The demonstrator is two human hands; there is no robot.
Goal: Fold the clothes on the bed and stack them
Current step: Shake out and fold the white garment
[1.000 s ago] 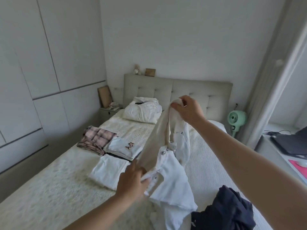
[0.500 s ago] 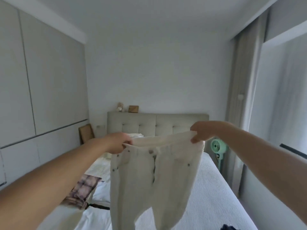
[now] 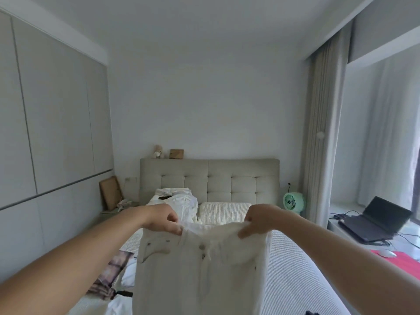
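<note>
The bed [image 3: 293,269] fills the lower middle of the view, with its headboard [image 3: 209,178] set against the far wall. A closet wall [image 3: 52,133] runs close along the left side, and a curtain [image 3: 322,133] hangs at the right, beyond the bed's right edge. The striped cover on the right half of the bed is seen bare from the pillow [image 3: 223,211] down to the lower edge of the view. White trousers [image 3: 200,269] are held up above the middle of the bed, front facing the camera, the legs hanging straight down out of view. Both forearms are stretched forward at about the same height. The waistband is pinched at its left corner by the left hand [image 3: 163,218], knuckles up, and at its right corner by the right hand [image 3: 259,220], fingers curled over the edge. Folded clothes lie on the left part of the bed, partly hidden behind the trousers: a plaid piece [image 3: 113,273] and white pieces [image 3: 127,275] beside it. A crumpled white garment [image 3: 181,201] rests at the headboard. A laptop [image 3: 375,221] sits open on a low surface [image 3: 336,211] at the right, well apart from the bed. A green fan [image 3: 293,202] stands between headboard and curtain.
</note>
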